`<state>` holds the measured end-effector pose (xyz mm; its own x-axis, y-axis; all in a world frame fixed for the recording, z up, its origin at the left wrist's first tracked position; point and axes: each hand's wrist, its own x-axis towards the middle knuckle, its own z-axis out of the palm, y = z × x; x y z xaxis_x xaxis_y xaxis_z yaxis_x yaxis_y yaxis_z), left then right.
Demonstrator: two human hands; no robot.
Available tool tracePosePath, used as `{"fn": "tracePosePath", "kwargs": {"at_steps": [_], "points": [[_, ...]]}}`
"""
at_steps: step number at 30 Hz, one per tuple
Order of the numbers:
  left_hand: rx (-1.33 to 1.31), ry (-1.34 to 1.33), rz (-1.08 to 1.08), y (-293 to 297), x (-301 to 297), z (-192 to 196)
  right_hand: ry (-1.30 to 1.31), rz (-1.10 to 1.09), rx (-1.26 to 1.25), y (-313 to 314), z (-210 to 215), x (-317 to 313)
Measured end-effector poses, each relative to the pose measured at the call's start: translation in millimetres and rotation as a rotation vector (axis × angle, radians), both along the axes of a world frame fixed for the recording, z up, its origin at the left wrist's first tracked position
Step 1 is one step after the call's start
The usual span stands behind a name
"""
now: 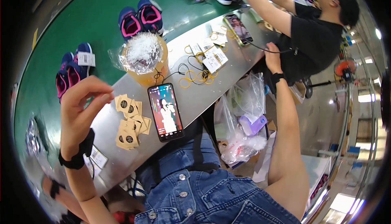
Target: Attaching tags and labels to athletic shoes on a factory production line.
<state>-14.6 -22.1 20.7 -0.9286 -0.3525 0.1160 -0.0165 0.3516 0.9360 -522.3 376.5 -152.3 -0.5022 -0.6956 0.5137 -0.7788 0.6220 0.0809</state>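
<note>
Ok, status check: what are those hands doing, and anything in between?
Left hand raised near the tagged shoes, curled, nothing visibly held. Right hand at the black cable, contact unclear. Nearer phone and yellow tub between them.

The person wore a blue jean top (228, 201) with pale stitches (216, 198) along the seams and pockets (222, 189). Round, shiny silver buttons (183, 194) were on it. A chunky black band (77, 161) went around the left wrist (71, 150). A slimmer black band (278, 77) went around the right wrist (276, 70). Dark straps (198, 144) crossed the lower blue cloth (175, 159).
</note>
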Motion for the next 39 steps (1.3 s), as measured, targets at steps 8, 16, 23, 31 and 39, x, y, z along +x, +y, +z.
{"fn": "tracePosePath", "kwargs": {"at_steps": [8,16,23,31,39], "points": [[0.028,-0.124,0.346,-15.3,26.4,-27.8,-0.056,0.002,-0.123,-87.1,-3.7,-91.3],[-0.058,-0.219,0.495,-15.8,2.9,-33.3,-0.231,0.069,-0.012,-72.0,7.0,-126.6],[-0.053,-0.231,0.411,-9.2,-25.6,-33.4,-0.66,0.011,-0.18,-107.6,34.7,-127.6],[0.044,-0.23,0.431,1.8,-25.6,-35.6,-0.356,-0.021,0.024,-107.3,29.7,-169.2],[0.025,-0.23,0.536,19.2,-7.2,-29.7,-0.728,0.044,-0.351,-113.4,18.3,-158.8]]}}
